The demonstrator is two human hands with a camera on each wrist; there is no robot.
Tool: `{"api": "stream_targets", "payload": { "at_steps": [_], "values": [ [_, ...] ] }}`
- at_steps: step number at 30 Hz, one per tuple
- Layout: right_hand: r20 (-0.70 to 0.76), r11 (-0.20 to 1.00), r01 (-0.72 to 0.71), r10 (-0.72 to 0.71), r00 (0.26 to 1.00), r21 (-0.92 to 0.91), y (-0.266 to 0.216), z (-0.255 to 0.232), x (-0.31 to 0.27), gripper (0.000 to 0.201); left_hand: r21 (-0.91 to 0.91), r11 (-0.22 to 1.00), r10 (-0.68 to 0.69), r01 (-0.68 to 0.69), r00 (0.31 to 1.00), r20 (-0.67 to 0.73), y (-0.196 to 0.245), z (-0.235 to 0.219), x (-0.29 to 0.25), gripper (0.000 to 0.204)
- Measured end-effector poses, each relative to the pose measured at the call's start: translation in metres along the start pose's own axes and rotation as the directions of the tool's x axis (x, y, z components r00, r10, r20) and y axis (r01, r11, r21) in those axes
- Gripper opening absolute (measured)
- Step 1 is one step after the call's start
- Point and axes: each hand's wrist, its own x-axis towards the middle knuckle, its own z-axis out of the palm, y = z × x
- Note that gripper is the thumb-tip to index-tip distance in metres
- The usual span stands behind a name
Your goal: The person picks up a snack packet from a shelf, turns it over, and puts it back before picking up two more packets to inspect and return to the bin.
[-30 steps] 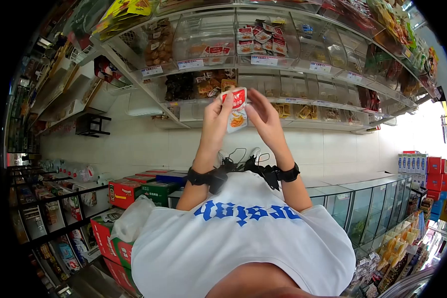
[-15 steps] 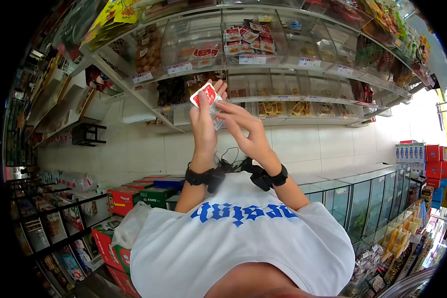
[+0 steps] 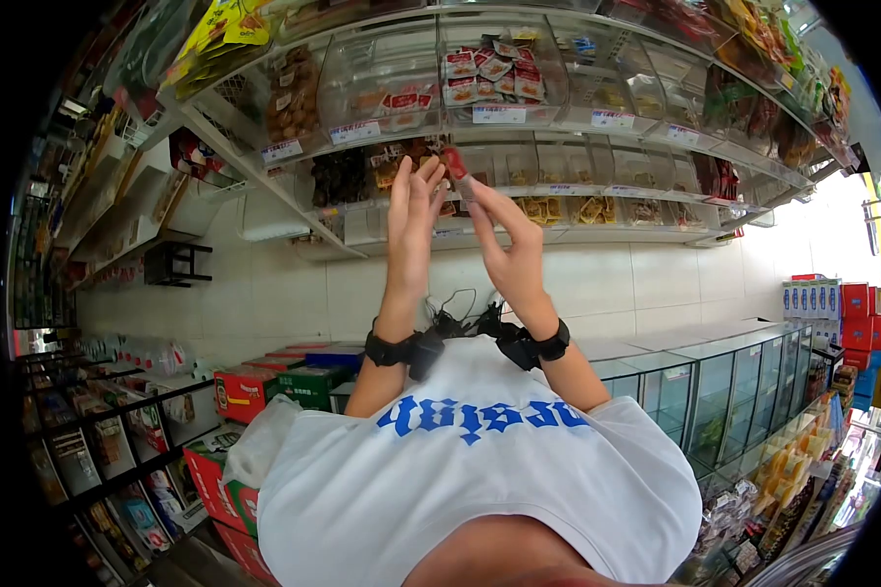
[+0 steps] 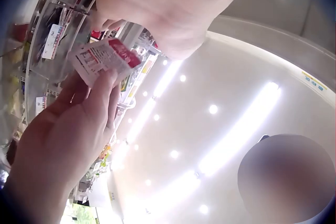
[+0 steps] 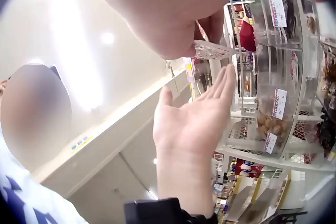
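Head view looks down, wrists' up, sharing shelves (image 3: pixel 548 124).

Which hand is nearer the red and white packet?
Right. The right hand pinches the packet between thumb and fingers. The left hand is open just beside it, fingers extended, not gripping it.

Glossy plastic is seen on the packet (image 4: pixel 107 58); clear, smooth plastic on the bins (image 3: pixel 382 78); matt cloth on the shirt (image 3: pixel 480 450).

White short-sleeved T-shirt (image 3: pixel 480 479), blue, seemingly gothic lettering (image 3: pixel 480 421); 2 black wristbands (image 3: pixel 556 340) with boxy modules (image 3: pixel 518 348).
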Motion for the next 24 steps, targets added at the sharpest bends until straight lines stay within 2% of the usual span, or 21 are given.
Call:
{"api": "stream_targets", "payload": {
  "at_steps": [2, 3, 6, 7, 9, 10, 11, 14, 16, 17, 18, 20, 22, 23, 24],
  "values": [
    [0.195, 0.992, 0.123, -0.118, 0.974, -0.011, -0.007, 0.003, -0.003, 0.034, 0.018, 1.0, -0.016, 0.015, 0.999, 0.048, 0.009, 0.008, -0.004, 0.065],
    [0.292, 0.983, 0.183, -0.173, 0.941, -0.006, -0.009, 0.004, -0.004, 0.034, 0.118, 0.99, 0.073, -0.075, 0.997, 0.02, 0.004, 0.006, 0.0, 0.059],
    [0.23, 0.994, 0.091, -0.075, 0.97, -0.064, -0.008, -0.002, -0.001, 0.035, -0.148, 0.988, -0.038, 0.044, 0.998, 0.041, 0.002, -0.006, 0.006, 0.052],
    [0.073, 0.999, 0.04, -0.039, 0.997, -0.014, -0.008, 0.0, 0.001, 0.034, -0.219, 0.973, -0.067, 0.07, 0.997, 0.022, 0.002, -0.007, 0.007, 0.047],
    [0.146, 0.973, -0.207, 0.192, 0.971, 0.099, 0.004, -0.004, 0.003, 0.034, -0.182, 0.982, -0.05, 0.059, 0.997, 0.052, 0.003, -0.008, 0.008, 0.047],
    [0.191, 0.932, -0.331, 0.302, 0.934, 0.146, 0.014, -0.006, 0.001, 0.034, -0.164, 0.985, -0.044, 0.055, 0.997, 0.066, 0.003, -0.008, 0.007, 0.047],
    [0.304, 0.841, -0.463, 0.38, 0.874, 0.279, 0.024, -0.007, -0.002, 0.033, -0.169, 0.983, -0.05, 0.066, 0.994, 0.095, 0.005, -0.009, 0.008, 0.048],
    [0.252, 0.796, -0.463, 0.391, 0.885, 0.39, 0.023, -0.007, -0.008, 0.026, -0.092, 0.996, -0.015, 0.01, 0.999, -0.05, -0.002, -0.009, 0.006, 0.055],
    [0.004, 0.969, -0.17, 0.172, 0.985, 0.177, 0.021, -0.01, -0.002, 0.023, -0.046, 0.999, 0.005, -0.01, 0.995, -0.095, -0.003, -0.007, 0.006, 0.061],
    [-0.095, 0.999, -0.025, 0.029, 0.995, 0.039, 0.019, -0.011, 0.001, 0.022, -0.021, 1.0, 0.017, -0.02, 0.993, -0.117, -0.002, -0.007, 0.006, 0.064],
    [-0.04, 0.998, -0.022, 0.024, 0.999, 0.055, 0.015, -0.011, 0.002, 0.022, 0.006, 0.999, 0.033, -0.032, 0.99, -0.139, -0.002, -0.007, 0.007, 0.067],
    [0.071, 0.996, -0.018, 0.012, 0.997, 0.092, 0.007, -0.009, -0.001, 0.022, -0.067, 0.997, -0.054, 0.047, 0.993, -0.103, -0.004, -0.008, 0.008, 0.075],
    [0.236, 0.991, 0.129, -0.133, 0.963, 0.029, 0.005, 0.0, -0.009, 0.023, -0.11, 0.99, -0.103, 0.09, 0.988, -0.117, -0.005, -0.006, 0.01, 0.083],
    [0.319, 0.978, 0.208, -0.2, 0.927, 0.008, 0.004, 0.003, -0.011, 0.024, -0.055, 0.995, -0.096, 0.088, 0.98, -0.176, -0.004, -0.005, 0.013, 0.072],
    [0.306, 0.983, 0.183, -0.185, 0.934, 0.035, 0.0, 0.004, -0.011, 0.025, -0.108, 0.991, -0.095, 0.082, 0.987, -0.129, -0.004, -0.008, 0.015, 0.067]
  ]
}}
